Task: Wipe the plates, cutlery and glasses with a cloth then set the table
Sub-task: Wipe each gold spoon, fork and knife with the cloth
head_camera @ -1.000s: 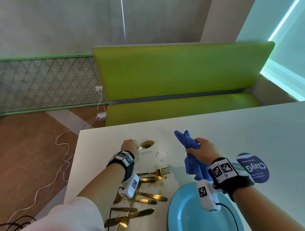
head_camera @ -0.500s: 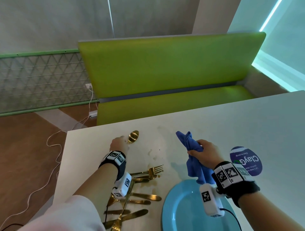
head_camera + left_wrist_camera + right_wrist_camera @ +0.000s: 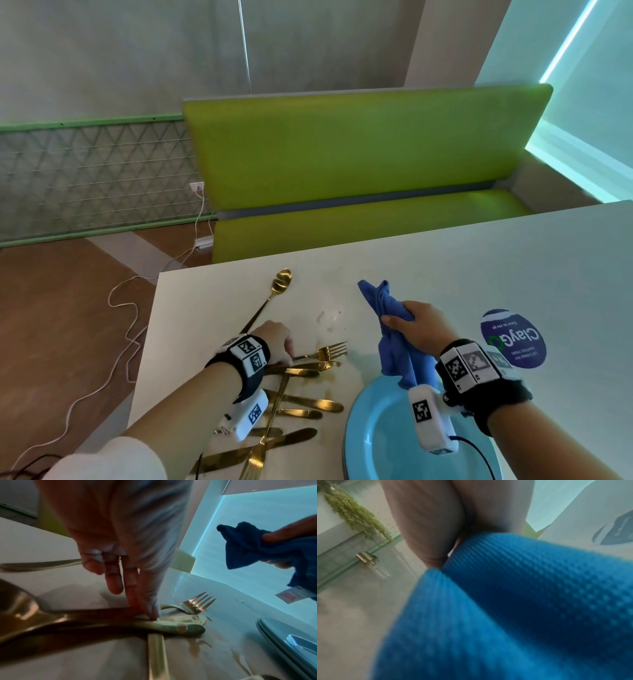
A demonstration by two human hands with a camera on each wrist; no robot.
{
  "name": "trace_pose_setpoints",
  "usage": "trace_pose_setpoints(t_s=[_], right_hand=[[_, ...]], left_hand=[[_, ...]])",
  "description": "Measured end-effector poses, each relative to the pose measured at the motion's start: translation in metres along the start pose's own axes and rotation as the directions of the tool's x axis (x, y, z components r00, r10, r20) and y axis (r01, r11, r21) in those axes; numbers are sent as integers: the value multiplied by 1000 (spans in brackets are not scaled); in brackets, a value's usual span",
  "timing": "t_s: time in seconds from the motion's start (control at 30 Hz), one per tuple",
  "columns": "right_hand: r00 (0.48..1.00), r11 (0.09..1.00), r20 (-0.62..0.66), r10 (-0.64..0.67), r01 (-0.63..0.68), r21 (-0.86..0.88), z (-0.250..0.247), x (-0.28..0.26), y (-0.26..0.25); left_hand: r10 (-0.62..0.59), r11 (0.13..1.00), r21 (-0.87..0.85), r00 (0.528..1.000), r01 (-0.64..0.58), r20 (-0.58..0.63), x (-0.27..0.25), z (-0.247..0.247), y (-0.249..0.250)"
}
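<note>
My left hand is down on the pile of gold cutlery at the table's near left. In the left wrist view its thumb and forefinger meet on the handle of the gold fork, whose tines point right. A gold spoon lies alone further back on the white table. My right hand grips a bunched blue cloth above the far rim of the light blue plate. The cloth fills the right wrist view.
A round blue sticker is on the table right of my right hand. Brownish wet smears mark the top between spoon and fork. A green bench stands behind the table. White cables trail over the floor at left.
My left hand has let go of the spoon, left it on the far part of the table, and drawn back to the fork in the pile. My right hand still holds the cloth.
</note>
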State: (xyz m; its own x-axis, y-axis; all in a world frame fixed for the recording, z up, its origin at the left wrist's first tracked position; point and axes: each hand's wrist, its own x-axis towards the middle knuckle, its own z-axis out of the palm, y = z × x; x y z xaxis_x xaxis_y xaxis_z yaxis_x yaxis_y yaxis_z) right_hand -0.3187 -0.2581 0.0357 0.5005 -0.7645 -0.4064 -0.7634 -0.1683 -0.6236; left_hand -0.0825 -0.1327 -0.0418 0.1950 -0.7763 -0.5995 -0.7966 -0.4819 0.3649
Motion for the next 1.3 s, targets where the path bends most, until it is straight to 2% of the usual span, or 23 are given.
trace_pose_setpoints(t_s=[0.1,0.17,0.2,0.27,0.37,0.4,0.47,0.5,0.57,0.67,0.73,0.87,0.97,1.1,1.17,1.23,1.27,1.3], right_hand=[[998,979,-1,58,-56,197,3,-2,4],[992,911,-22,121,-102,400,4,-4,7],[987,846,-20,160,-127,517,4,-7,7],[979,648,13,203,-144,748,3,-12,9],[983,334,31,180,-91,938,1,-14,12],[986,264,32,161,-74,962,0,-14,11],[992,202,22,123,-46,978,-4,-14,2],[995,205,14,99,-34,978,-6,-13,-6],[998,266,-20,62,3,964,-6,-13,-26],[997,379,-60,46,38,925,-1,-13,-54],[992,442,-101,73,59,895,2,-14,-65],[967,432,-148,207,46,901,-5,-14,-68],[935,472,-205,290,47,881,-15,-11,-63],[865,686,-412,286,116,718,-31,-23,-69],[805,761,-525,276,150,631,-40,-29,-70],[752,721,-569,333,186,668,-50,-31,-64],[753,656,-539,378,193,729,-54,-34,-60],[780,572,-479,403,194,797,-56,-37,-56]], left_hand=[[-10,999,43,1000,9,25,-2,1,2],[-17,999,42,1000,17,17,-4,1,5],[-22,999,35,1000,21,8,-6,0,6],[-14,999,-30,999,13,-41,-10,-8,11],[-23,949,-311,977,-45,-211,-20,-31,26],[-31,902,-424,969,-79,-247,-24,-40,34],[-29,815,-560,953,-152,-301,-33,-55,54],[-19,791,-583,946,-184,-325,-38,-60,65],[13,773,-589,933,-237,-358,-47,-66,87],[35,845,-478,917,-239,-396,-58,-67,114],[46,841,-474,908,-260,-416,-64,-66,125],[67,792,-529,904,-305,-421,-75,-64,134],[83,720,-622,927,-310,-365,-85,-59,139],[94,617,-726,945,-303,-314,-98,-59,147],[94,607,-730,941,-314,-327,-102,-62,149],[76,626,-710,932,-322,-355,-105,-63,148],[55,621,-713,926,-325,-374,-106,-63,147],[29,598,-731,921,-328,-389,-107,-64,147]])
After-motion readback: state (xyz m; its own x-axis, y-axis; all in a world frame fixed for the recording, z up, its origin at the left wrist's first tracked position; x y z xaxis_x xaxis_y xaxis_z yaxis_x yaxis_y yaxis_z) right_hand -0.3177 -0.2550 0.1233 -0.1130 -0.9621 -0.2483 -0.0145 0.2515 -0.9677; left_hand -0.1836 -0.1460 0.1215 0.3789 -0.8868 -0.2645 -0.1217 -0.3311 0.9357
